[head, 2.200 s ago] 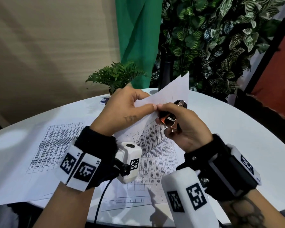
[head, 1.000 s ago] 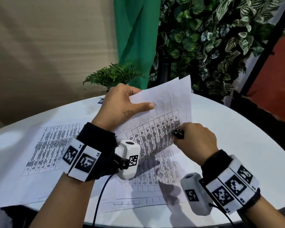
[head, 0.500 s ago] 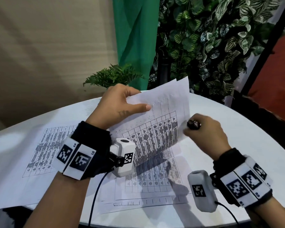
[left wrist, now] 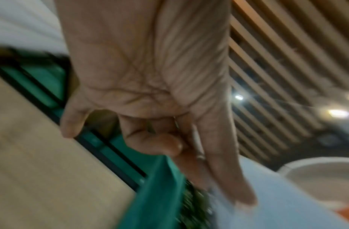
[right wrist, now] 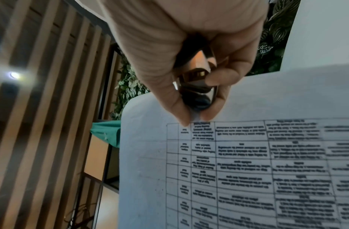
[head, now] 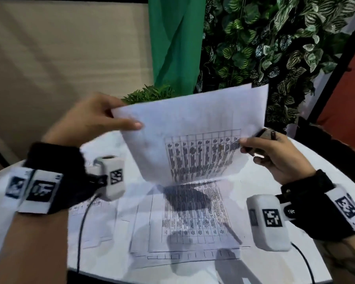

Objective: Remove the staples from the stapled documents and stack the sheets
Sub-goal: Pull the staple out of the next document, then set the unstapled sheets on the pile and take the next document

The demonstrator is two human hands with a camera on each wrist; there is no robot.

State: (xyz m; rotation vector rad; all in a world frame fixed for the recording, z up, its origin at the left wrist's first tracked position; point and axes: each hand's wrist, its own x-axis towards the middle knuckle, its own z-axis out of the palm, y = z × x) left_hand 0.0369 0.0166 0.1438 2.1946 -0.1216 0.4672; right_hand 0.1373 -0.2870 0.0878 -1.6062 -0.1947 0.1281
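Head view: the sheets point(head: 195, 128), half a second ago pinched by the left hand point(head: 94, 121) alone, are now lifted higher and spread wide between both hands. The right hand point(head: 275, 154), earlier apart from the paper, now pinches the edge at 3 o'clock while a staple remover point(head: 265, 134) is curled in its fingers; the corner at 9 o'clock is pinched by the left. Two lifted sheets are counted by their offset top edges. More printed pages point(head: 189, 222) lie flat on the table point(head: 326, 193) at 6 o'clock, their number unclear.
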